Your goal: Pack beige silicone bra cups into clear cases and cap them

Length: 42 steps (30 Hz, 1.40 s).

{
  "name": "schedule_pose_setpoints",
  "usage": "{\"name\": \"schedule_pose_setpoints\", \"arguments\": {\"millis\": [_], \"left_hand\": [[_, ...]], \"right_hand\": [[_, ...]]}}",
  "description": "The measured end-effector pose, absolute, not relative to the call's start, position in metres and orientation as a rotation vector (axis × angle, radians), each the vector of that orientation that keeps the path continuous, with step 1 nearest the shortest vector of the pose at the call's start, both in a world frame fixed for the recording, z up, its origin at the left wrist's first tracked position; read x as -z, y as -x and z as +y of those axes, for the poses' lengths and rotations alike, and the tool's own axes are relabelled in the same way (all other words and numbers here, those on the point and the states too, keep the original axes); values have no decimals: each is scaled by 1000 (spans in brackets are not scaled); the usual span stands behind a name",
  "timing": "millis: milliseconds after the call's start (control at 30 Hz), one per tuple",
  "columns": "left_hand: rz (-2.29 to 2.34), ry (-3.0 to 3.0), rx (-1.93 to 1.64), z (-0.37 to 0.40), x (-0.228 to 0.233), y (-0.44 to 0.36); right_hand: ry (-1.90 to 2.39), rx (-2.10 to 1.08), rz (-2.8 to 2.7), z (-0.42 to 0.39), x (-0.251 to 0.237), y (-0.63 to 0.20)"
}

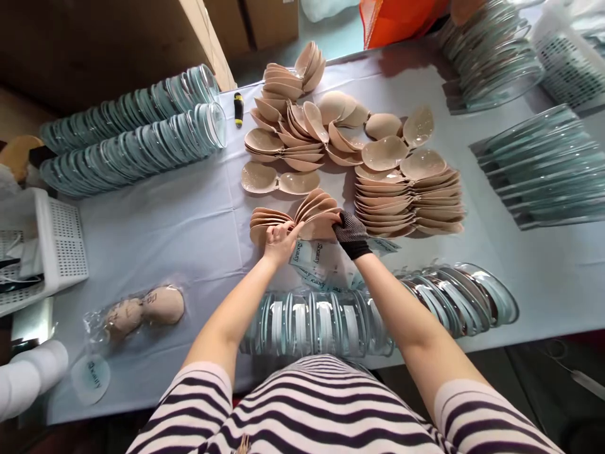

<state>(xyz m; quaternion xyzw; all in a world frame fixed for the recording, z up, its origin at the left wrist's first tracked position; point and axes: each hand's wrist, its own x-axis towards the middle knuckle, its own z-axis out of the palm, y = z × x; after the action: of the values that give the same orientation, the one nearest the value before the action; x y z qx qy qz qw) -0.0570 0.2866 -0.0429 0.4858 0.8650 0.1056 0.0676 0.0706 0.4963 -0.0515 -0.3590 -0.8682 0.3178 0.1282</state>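
Observation:
A small stack of beige adhesive bra cups (293, 217) lies on the pale blue table cover (155, 227) in front of me. My left hand (280, 241), bare, pinches the near edge of that stack. My right hand (348, 232), in a dark patterned glove, grips the stack's right side, fanning the cups up. Printed label cards (316, 261) lie just under and in front of both hands. A curved row of clear plastic cup shells (378, 312) runs along the near table edge below my forearms.
More beige cups are heaped at the table's middle (302, 126) and stacked at the right (409, 198). Rows of clear shells lie at left (132, 135) and right (543, 167). A bagged pair (142, 310), white baskets (59, 243), a black-yellow tool (239, 108).

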Motion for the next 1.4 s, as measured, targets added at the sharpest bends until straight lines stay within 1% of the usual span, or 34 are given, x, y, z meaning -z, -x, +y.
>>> {"name": "schedule_pose_setpoints", "arguments": {"millis": [100, 200, 300, 400, 500, 567, 600, 667, 800, 933, 1033, 1200, 1400], "left_hand": [[2574, -1516, -403, 286, 38, 60], [2573, -1546, -471, 292, 24, 69], [2444, -1628, -497, 292, -6, 82], [2168, -1784, -415, 281, -52, 83], [1913, -1979, -269, 262, -99, 56], [1780, -2064, -179, 248, -122, 24], [1737, -2068, -141, 241, -130, 7], [1719, -1995, -116, 228, -140, -24], [1721, -1647, -317, 199, -137, -61], [1443, -1177, -416, 168, -111, -78], [1263, -951, -510, 149, -93, -91], [1222, -850, -574, 131, -81, -109], [1399, -949, -525, 123, -94, -125]], "right_hand": [[924, -1120, -2365, 484, 49, -90], [810, -1171, -2274, 478, 36, -94], [776, -1169, -2249, 484, 15, -96], [736, -1292, -2284, 494, -17, -117], [361, -1575, -2481, 484, -62, -155], [47, -1712, -2602, 457, -91, -177], [-60, -1735, -2652, 439, -102, -185], [-88, -1699, -2750, 401, -113, -192], [154, -1574, -2972, 345, -111, -199], [178, -1435, -3221, 322, -109, -220], [165, -1449, -3266, 309, -114, -239], [287, -1505, -3183, 280, -114, -263], [625, -1588, -2957, 255, -94, -290]]}}
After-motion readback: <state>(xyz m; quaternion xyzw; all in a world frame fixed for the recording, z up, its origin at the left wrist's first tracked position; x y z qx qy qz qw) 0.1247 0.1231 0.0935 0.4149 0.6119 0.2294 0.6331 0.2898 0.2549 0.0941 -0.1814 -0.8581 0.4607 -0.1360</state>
